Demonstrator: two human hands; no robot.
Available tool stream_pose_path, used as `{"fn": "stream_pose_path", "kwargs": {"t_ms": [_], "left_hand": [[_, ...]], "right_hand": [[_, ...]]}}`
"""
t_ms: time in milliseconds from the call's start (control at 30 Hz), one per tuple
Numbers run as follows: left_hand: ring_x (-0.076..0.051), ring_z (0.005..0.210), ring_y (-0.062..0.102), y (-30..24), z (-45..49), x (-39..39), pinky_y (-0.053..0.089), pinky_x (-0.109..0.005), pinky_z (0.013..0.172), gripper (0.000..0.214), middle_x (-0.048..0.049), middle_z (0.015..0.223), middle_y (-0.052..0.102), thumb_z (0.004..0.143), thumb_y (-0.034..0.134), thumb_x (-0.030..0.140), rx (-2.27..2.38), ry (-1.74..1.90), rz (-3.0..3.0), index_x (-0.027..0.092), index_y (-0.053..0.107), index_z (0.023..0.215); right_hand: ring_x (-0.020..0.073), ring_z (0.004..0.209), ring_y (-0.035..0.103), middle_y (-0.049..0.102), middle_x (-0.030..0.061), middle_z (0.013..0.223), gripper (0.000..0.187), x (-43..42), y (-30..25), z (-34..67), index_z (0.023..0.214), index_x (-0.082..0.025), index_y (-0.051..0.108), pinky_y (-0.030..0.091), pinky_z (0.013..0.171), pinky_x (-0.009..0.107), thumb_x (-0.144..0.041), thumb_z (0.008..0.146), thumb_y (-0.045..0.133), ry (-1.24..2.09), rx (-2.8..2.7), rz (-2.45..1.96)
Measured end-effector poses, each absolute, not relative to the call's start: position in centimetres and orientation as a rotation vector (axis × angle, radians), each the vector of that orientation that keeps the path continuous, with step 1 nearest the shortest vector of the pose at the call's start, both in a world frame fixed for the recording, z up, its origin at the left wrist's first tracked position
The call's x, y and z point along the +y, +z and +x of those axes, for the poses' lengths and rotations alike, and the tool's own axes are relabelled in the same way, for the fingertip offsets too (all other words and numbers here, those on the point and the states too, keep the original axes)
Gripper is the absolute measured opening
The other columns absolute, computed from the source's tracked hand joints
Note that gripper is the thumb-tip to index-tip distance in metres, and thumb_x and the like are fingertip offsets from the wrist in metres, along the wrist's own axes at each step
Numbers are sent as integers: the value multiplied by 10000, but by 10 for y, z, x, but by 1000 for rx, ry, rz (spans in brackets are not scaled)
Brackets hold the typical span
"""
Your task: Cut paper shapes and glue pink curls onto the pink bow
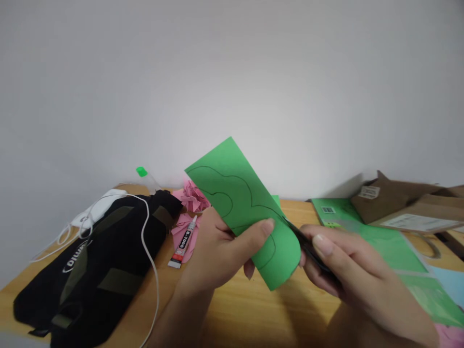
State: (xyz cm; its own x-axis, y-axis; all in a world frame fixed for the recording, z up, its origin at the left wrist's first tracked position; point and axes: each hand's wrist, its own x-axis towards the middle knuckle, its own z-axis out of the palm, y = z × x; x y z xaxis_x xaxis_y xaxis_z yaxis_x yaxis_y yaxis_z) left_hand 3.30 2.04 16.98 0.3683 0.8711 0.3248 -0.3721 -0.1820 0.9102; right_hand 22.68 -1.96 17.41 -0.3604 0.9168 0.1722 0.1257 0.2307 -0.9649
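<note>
Pinched between thumb and fingers of my left hand (226, 246) is a sheet of green paper (232, 181), tilted and raised above the table. Dark curved outlines are drawn on it, and its lower right end bends over in a curl. My right hand (344, 261) grips black scissors (313, 253) from the right. Their blades meet the paper's right edge close to the drawn line, just beyond my left thumb. Most of the scissors' handles are hidden by my right fingers.
On the wooden table (239, 314), a black bag (119, 270) with a white cable (145, 232) lies left. Near it are a glue tube (183, 244), pink paper pieces (194, 197) and a green-capped bottle (142, 172). Green packs (384, 241) and brown cardboard (402, 195) lie right.
</note>
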Motion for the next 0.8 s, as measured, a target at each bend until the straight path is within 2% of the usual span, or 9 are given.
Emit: {"fn": "stream_pose_path", "kwargs": {"t_ms": [433,667,800], "left_hand": [[-45,323,450,170,37,18,354,-114,287,355,40,456,513,876,675,309,592,1215,1275,160,571,571],[-29,334,467,167,36,18,365,-83,311,341,45,464,528,883,677,268,542,1224,1282,158,584,573],[-41,316,456,167,36,17,357,-105,294,344,44,444,519,866,695,283,572,1234,1287,160,583,565]], "right_hand": [[80,428,325,403,-63,476,467,-18,179,222,681,-201,519,258,400,213,-478,1044,425,1137,-1706,-1011],[81,436,328,396,-63,491,472,-20,176,224,667,-204,488,275,416,217,-472,1049,415,1109,-1729,-1023],[78,445,330,387,-60,507,493,-20,179,222,643,-201,456,275,417,216,-487,1043,418,1086,-1747,-1057]]}}
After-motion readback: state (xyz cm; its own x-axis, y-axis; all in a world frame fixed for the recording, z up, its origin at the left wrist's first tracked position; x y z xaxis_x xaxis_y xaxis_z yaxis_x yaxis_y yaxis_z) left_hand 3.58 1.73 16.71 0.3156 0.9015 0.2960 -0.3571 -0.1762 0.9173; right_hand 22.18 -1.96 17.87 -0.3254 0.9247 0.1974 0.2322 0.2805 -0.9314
